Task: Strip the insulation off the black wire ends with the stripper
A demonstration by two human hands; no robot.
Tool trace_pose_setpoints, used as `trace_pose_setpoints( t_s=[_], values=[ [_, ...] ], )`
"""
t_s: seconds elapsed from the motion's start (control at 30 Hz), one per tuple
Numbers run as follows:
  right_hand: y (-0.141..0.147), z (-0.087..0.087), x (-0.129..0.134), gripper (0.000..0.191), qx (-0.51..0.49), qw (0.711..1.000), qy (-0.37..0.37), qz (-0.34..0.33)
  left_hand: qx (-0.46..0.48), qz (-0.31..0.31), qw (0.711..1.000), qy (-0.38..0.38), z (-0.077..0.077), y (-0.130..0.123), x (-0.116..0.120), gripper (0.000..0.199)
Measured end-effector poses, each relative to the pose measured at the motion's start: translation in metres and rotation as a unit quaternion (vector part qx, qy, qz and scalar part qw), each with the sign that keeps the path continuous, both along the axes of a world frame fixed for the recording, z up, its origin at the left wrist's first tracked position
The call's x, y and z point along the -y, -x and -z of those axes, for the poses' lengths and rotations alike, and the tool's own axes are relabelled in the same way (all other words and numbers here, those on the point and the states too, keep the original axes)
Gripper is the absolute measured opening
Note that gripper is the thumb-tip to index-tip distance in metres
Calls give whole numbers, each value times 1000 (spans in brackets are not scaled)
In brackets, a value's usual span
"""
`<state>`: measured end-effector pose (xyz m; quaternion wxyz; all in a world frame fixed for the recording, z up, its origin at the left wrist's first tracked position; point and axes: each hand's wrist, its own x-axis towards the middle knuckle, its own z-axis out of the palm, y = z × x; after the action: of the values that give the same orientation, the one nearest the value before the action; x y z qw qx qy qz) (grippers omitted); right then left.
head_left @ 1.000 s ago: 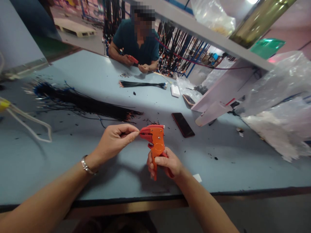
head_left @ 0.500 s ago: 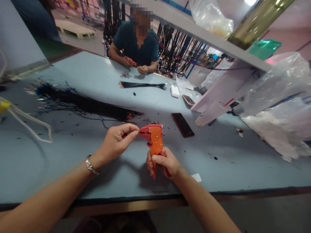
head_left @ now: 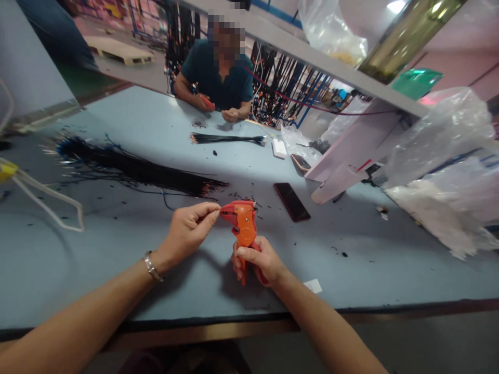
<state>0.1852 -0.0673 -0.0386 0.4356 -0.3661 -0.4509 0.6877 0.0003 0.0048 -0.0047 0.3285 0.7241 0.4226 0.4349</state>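
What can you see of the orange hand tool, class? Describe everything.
The hand tool has an orange body, red head and red handle, apparently plastic, with small fasteners and a dark slot. It is held roughly upright above the table, nose left, in the right hand's grip; the left hand's grip is at its nose.

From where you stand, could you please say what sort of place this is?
Probably a wiring workshop: a bundle of black wires lies on the bench, the right hand holds an orange tool, and dark strands hang behind a co-worker.
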Motion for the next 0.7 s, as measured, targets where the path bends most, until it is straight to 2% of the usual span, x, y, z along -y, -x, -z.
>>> trace_pose_setpoints(
  t_s=[0.23, 0.43, 0.57, 0.7],
  values=[
    [3, 2, 0, 40, 5, 1000, 7, 6, -1, -4, 1000, -3, -1, 0, -1, 24],
    [6, 4, -1, 44, 6, 998, 22, 54, 3, -10, 1000, 3, 2, -1, -4, 25],
    [5, 6, -3, 41, -9, 998, 31, 46, 6, -14, 1000, 12, 5, -2, -7, 26],
    [4, 6, -3, 37, -26, 996, 55, 66, 1, -15, 1000, 10, 6, -6, -7, 27]
  ],
)
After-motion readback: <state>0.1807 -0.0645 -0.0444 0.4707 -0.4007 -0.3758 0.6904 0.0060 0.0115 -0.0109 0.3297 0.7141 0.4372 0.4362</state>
